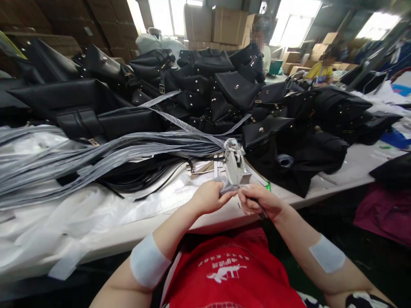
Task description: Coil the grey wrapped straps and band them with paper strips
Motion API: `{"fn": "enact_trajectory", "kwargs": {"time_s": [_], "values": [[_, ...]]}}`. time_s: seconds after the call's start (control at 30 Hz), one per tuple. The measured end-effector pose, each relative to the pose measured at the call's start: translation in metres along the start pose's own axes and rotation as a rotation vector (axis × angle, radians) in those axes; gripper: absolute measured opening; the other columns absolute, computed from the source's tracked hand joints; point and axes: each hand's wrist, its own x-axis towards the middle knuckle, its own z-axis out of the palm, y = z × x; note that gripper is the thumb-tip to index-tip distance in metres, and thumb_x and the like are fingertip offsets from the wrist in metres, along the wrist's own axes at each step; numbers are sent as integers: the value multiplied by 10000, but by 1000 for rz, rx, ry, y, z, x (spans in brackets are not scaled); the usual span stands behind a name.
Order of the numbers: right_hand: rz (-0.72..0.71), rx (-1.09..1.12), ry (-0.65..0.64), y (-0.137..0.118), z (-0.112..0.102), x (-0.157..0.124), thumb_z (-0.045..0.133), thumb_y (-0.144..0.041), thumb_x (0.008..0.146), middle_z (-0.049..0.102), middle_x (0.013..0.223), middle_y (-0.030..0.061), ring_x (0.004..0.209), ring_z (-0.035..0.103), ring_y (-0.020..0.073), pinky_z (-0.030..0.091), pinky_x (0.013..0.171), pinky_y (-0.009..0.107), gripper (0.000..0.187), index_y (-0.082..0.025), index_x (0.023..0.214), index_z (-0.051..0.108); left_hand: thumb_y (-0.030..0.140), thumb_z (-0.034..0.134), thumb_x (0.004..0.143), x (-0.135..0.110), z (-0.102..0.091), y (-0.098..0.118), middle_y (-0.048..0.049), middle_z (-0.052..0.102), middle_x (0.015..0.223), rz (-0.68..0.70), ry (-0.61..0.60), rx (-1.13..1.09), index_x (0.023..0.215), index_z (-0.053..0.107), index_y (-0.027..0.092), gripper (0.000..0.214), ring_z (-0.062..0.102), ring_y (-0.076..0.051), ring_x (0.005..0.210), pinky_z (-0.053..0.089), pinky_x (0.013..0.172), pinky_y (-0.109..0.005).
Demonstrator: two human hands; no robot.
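Note:
My left hand and my right hand meet just over the near edge of the white table. Both are closed in a pinch on a narrow grey plastic sleeve stretched between them. A dark strap seems to run down from under my right hand, though it is hard to make out. Directly behind my hands stands a small grey tape dispenser. A long bundle of grey plastic sleeves fans out to the left across the table.
A big heap of black handbags covers the back of the table. Black straps lie coiled under the sleeves. White sheets cover the left side. Two people sit beyond the bags among cardboard boxes.

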Motion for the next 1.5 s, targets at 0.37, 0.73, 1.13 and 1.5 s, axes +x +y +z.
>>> {"fn": "enact_trajectory", "kwargs": {"time_s": [0.37,0.73,1.13,1.5], "values": [[-140,-1096,274,38,6,4,221,-553,988,658,827,74,789,607,216,446,754,333,534,-196,895,608,740,243,876,-26,4,-29,78,290,282,-316,-549,-1462,689,620,144,730,343,-97,256,348,403,-217],[-219,-373,244,80,43,19,445,-616,913,678,925,91,855,640,234,511,796,345,506,-174,1148,515,660,335,919,-40,49,-20,70,348,335,-458,-123,-1976,669,624,146,640,393,-90,334,444,556,-240],[170,-653,-125,71,25,-1,628,-335,826,700,842,10,766,619,185,460,705,254,186,-163,878,677,423,559,885,-84,63,-7,-71,691,1194,-196,-33,-667,1250,637,246,412,623,-247,1061,427,979,-348],[-237,-1559,601,104,-23,63,560,-220,899,637,1037,100,998,550,254,415,876,346,246,-185,1134,625,538,582,834,-115,80,-22,-47,691,829,-442,-4,-954,842,705,139,418,567,-148,690,473,691,-266]]}}
